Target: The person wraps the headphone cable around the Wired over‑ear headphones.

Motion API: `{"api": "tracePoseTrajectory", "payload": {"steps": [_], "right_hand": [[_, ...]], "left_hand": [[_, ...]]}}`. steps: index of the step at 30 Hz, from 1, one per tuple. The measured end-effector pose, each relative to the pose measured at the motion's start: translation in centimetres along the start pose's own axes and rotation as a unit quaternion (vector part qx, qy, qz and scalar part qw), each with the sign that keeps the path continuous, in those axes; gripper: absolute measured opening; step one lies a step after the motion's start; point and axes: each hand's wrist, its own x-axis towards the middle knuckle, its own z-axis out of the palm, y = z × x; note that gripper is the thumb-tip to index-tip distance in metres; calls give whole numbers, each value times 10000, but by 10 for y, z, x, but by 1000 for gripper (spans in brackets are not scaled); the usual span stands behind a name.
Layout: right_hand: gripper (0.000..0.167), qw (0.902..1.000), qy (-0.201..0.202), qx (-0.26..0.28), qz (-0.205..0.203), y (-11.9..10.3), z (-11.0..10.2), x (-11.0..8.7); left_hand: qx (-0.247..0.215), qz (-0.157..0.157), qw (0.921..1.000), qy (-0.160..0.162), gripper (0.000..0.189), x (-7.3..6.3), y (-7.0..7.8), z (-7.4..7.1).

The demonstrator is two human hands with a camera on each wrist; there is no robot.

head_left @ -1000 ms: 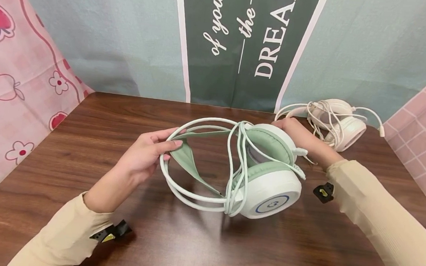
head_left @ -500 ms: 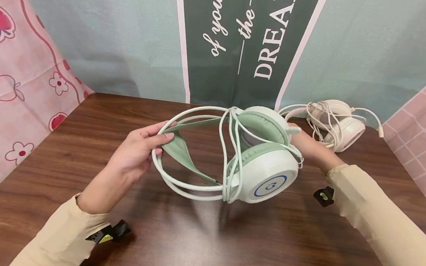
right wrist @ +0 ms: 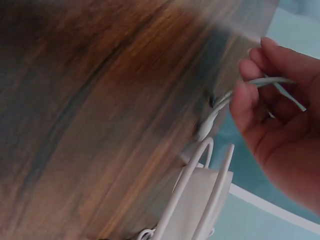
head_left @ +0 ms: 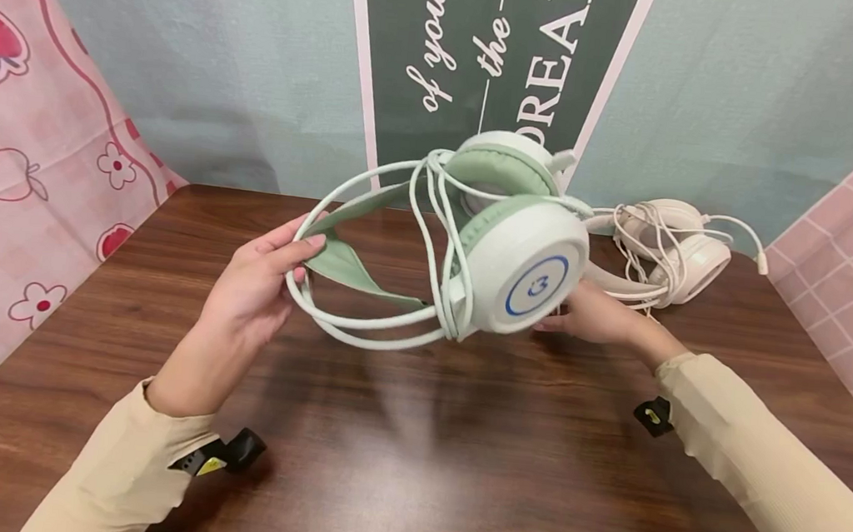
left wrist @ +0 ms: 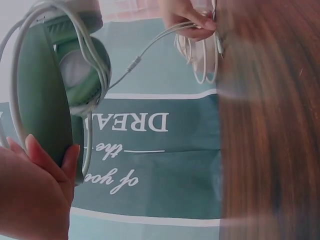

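My left hand (head_left: 256, 278) grips the headband end of a white and mint-green headset (head_left: 498, 263), fingers and thumb around the rim and inner strap. The headset hangs above the table, ear cups to the right and raised, one cup with a blue ring logo facing me. Its cord is wound around the frame beside the cups. Low behind the cups, my right hand (head_left: 603, 317) is partly hidden in the head view. In the right wrist view its curled fingers hold the thin pale cord (right wrist: 225, 100). From the left wrist view, this cord (left wrist: 134, 64) runs from the headset to the right hand.
A second, off-white headset (head_left: 700, 267) with its cord wrapped around it lies at the back right, close behind my right hand. The dark wood table (head_left: 411, 465) meets a teal backdrop with lettering. Pink cloth hangs left, pink tile pattern right.
The green headset has risen and moved left, its cups tilting upward, with my left hand still holding the band. My right hand has come down and forward from behind the cups.
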Motion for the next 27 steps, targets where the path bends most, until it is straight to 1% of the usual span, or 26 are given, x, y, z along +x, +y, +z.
{"api": "tracePoseTrajectory", "payload": {"steps": [2,4,6,8,11,13,16,18,19,23,25,27], "right_hand": [[13,9992,-218,75,331,1,0,0],[9,9978,-320,349,460,1,-1,-1],[7,9954,-260,823,404,1,-1,-2],[7,9930,-107,1154,244,1,0,-2],[7,9898,137,1415,115,1,0,-1],[6,9924,315,1191,31,1,1,-1],[6,9956,496,787,-126,1,2,0],[6,9962,572,619,-218,0,3,0],[6,9960,584,630,-245,0,4,0],[6,9919,583,1120,-116,-3,6,0],[7,9875,589,1460,8,-5,7,0],[12,9826,643,1730,182,-7,8,0]], "left_hand": [[-171,74,9998,60,27,1,1,0],[-317,142,9993,126,37,2,2,0],[-476,194,9985,198,47,4,2,-1],[-631,262,9972,298,51,5,2,-1],[-819,362,9947,502,42,8,1,-2],[-886,444,9929,652,40,10,0,-3],[-935,499,9908,845,45,13,0,-4],[-963,508,9893,967,51,15,-1,-5],[-1036,497,9881,1021,52,16,-1,-6],[-1231,505,9830,1268,52,21,-2,-9],[-1336,532,9805,1339,51,23,-2,-12],[-1392,555,9784,1424,46,25,-3,-14]]}}
